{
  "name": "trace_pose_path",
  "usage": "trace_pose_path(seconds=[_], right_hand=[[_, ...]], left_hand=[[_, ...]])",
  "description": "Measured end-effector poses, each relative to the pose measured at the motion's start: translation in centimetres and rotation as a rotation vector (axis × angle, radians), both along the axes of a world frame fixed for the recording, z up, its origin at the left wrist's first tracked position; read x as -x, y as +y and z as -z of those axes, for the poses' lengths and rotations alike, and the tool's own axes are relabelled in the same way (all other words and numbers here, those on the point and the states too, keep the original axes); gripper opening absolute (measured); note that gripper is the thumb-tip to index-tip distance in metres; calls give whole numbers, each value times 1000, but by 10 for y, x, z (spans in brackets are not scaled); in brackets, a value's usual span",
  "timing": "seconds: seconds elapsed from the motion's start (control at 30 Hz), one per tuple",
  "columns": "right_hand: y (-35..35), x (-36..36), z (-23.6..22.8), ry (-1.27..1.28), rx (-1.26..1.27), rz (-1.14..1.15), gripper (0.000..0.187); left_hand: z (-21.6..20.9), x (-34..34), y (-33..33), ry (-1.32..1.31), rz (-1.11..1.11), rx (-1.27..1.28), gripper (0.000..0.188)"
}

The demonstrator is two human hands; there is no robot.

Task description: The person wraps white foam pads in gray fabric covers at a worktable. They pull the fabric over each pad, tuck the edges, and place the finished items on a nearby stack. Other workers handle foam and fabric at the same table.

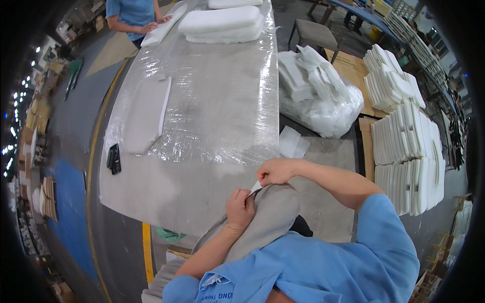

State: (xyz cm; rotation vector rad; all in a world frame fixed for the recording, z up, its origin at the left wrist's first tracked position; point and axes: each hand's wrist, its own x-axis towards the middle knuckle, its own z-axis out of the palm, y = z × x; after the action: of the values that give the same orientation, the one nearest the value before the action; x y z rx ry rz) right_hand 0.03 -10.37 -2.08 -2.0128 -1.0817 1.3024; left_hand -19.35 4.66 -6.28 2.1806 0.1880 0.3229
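A grey fabric cushion cover (275,208) lies across my lap against the near edge of the table, its surface rounded as if something fills it. My left hand (239,208) is closed on the cover's upper left edge. Just to the right and farther off, my right hand (278,171) pinches the same edge with thumb and fingers. A small white strip (256,187) shows between the two hands; whether it is padding or lining I cannot tell. The fingertips are partly hidden.
The plastic-wrapped table (217,111) bears a flat grey piece (146,116), a black device (114,159) and white padding (222,22). A co-worker's hands (156,24) touch a white pad. A bag of white foam (321,96) and stacked white cushions (406,146) stand right.
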Motion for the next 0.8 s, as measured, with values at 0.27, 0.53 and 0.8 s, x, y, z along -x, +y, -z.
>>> trace_pose_path(seconds=[0.27, 0.53, 0.8], right_hand=[[10, 7, 27, -335, -86, -121, 20], [-44, -1, 63, 138, -475, 774, 18], [-105, 104, 108, 751, -410, 1297, 22]], left_hand=[[25, -31, 8, 392, 233, 225, 16], [22, -54, 12, 687, 202, 748, 15], [36, -77, 24, 795, 168, 831, 20]])
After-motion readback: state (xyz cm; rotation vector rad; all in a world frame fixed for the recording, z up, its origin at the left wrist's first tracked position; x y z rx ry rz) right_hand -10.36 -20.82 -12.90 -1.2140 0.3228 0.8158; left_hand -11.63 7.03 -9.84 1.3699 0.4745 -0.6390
